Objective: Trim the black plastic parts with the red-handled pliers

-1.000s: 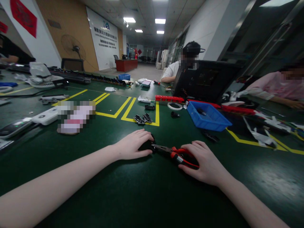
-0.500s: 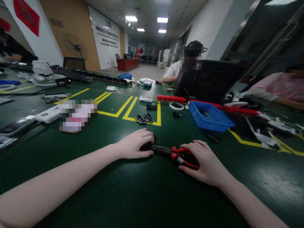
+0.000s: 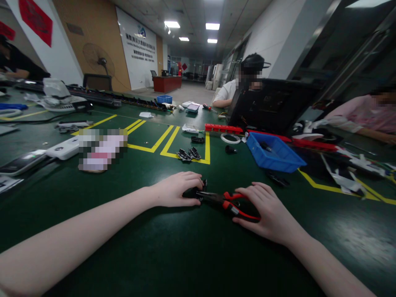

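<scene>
My left hand point(image 3: 179, 189) is closed around a small black part point(image 3: 191, 192), mostly covered by the fingers, so its kind does not show. The red-handled long-nose pliers point(image 3: 230, 201) point left, their jaws point(image 3: 210, 197) reaching that part. Whether the jaws grip it I cannot tell. My right hand point(image 3: 267, 212) has the pliers' two handles between thumb and fingers, the handles spread apart. Beyond my left hand, broken-looking black and silver pieces point(image 3: 188, 154) lie inside a yellow taped outline, with a small black piece point(image 3: 197, 140) just behind.
A blue bin point(image 3: 276, 154) with dark parts inside stands to the right, a black cylinder point(image 3: 230, 149) beside it. Red strips point(image 3: 223, 128) lie farther back. At left are a phone point(image 3: 103, 152) and a white power strip point(image 3: 63, 149). People sit across and at both sides.
The black part has shifted slightly in my left hand and a bit more of it shows past the fingertips. The pliers stay almost in place, moved very slightly.
</scene>
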Available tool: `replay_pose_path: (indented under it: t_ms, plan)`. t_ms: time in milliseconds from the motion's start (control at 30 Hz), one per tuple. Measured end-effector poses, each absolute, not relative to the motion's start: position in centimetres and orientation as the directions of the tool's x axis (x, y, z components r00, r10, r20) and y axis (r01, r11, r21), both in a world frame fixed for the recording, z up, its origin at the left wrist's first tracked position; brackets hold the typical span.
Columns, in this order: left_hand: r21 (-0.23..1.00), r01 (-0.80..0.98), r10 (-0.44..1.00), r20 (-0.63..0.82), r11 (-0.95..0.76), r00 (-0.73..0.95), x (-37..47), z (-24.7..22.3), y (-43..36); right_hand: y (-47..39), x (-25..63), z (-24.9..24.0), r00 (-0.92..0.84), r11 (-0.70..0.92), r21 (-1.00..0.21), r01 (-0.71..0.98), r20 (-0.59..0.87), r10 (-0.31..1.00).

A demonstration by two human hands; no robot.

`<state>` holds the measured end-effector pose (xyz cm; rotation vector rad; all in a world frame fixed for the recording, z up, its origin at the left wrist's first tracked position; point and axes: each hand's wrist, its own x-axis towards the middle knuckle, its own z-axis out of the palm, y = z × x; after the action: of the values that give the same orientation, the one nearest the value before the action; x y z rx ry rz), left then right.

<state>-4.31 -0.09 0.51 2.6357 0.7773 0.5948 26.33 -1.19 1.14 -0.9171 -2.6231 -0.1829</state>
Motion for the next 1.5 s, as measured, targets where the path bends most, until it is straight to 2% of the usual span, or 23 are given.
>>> replay_pose_path:
  t_ms: [233,467,833,1133,1500]
  plan:
    - [0.406,0.439,0.572,0.308,-0.801,0.76,-4.28,0.36,-0.21,-1.0,26.4,1.0,-0.743,0.788,0.073,0.612,0.394,0.54]
    - [0.402,0.437,0.569,0.31,-0.805,0.762,-4.37,0.16,-0.21,-0.91,26.45,0.89,-0.73,0.777,0.051,0.627,0.386,0.564]
    - [0.273,0.451,0.519,0.28,-0.85,0.808,-4.34,0.24,-0.18,-0.98,26.49,1.21,-0.732,0.776,-0.026,0.63,0.313,0.605]
    - [0.305,0.467,0.546,0.27,-0.83,0.793,-4.36,0.13,-0.19,-0.95,26.51,1.21,-0.72,0.763,-0.057,0.644,0.291,0.63]
    - [0.269,0.466,0.531,0.273,-0.843,0.803,-4.28,0.11,-0.12,-0.74,26.72,0.54,-0.745,0.787,0.103,0.608,0.418,0.521]
